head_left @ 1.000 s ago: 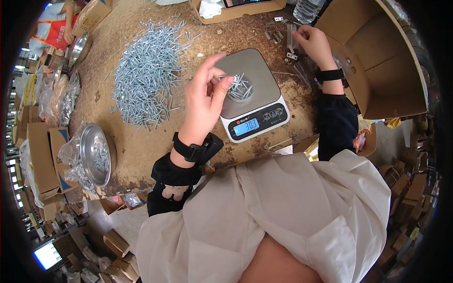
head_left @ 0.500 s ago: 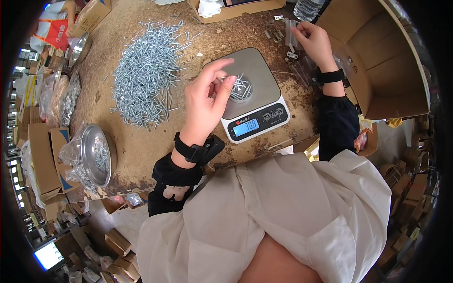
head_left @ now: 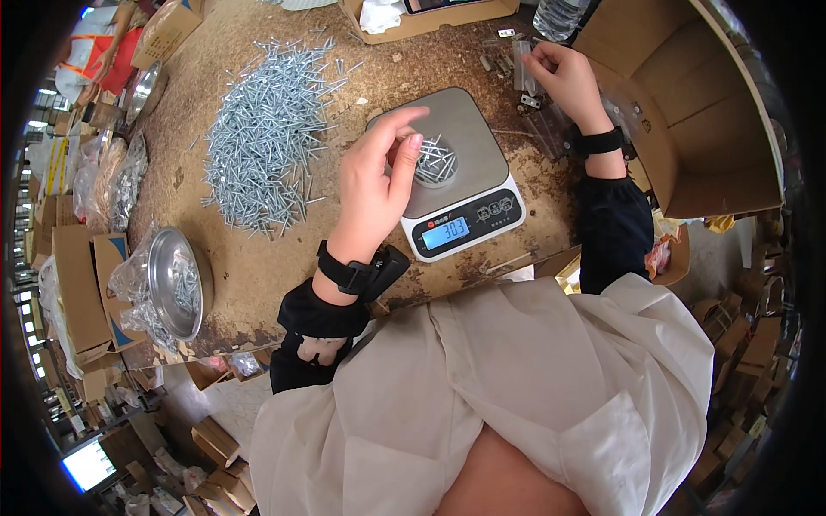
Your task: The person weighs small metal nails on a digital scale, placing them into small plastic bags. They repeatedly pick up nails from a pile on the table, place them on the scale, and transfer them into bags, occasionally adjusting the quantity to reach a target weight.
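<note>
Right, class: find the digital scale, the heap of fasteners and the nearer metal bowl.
Digital scale (head_left: 482, 155): head view, bare part of its plate.
Heap of fasteners (head_left: 267, 138): head view, about its middle.
Nearer metal bowl (head_left: 179, 322): head view, bare inner wall.

Worktable (head_left: 249, 310) from above: the left hand (head_left: 374, 181), fingers loosely curled, beside a small clear cup (head_left: 437, 168) of metal fasteners on the pan of a white digital scale (head_left: 422, 250); the right hand (head_left: 564, 82), fingertips on a clear plastic bag (head_left: 521, 70). Left, a heap of fasteners (head_left: 267, 138) and a steel bowl (head_left: 201, 301); right, an open cardboard box (head_left: 688, 120).
</note>
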The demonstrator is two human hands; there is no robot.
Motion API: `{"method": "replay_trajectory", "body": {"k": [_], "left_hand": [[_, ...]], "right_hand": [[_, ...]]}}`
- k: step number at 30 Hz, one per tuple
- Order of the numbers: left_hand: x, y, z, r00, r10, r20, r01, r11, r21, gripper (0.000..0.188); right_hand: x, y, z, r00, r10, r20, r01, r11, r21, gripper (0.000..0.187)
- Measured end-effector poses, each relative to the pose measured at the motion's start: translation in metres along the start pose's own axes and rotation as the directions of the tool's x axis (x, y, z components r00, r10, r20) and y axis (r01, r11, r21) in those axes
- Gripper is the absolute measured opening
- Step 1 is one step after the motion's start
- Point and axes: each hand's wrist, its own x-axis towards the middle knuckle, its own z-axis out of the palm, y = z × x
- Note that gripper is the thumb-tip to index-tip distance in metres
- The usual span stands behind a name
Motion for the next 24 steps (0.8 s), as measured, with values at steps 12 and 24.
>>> {"method": "replay_trajectory", "body": {"k": [12, 24], "left_hand": [[0.005, 0.001, -0.003, 0.981, 0.158, -0.109, -0.14, 0.978, 0.155, 0.019], [0.002, -0.024, -0.061, 0.89, 0.003, -0.456, 0.016, 0.999, 0.039, 0.017]], "right_hand": [[0.0, -0.001, 0.0, 1.0, -0.022, 0.009, 0.022, 1.0, -0.004, 0.029], [0.001, 0.001, 0.002, 0.996, -0.051, -0.077, 0.054, 0.998, 0.045, 0.029]]}}
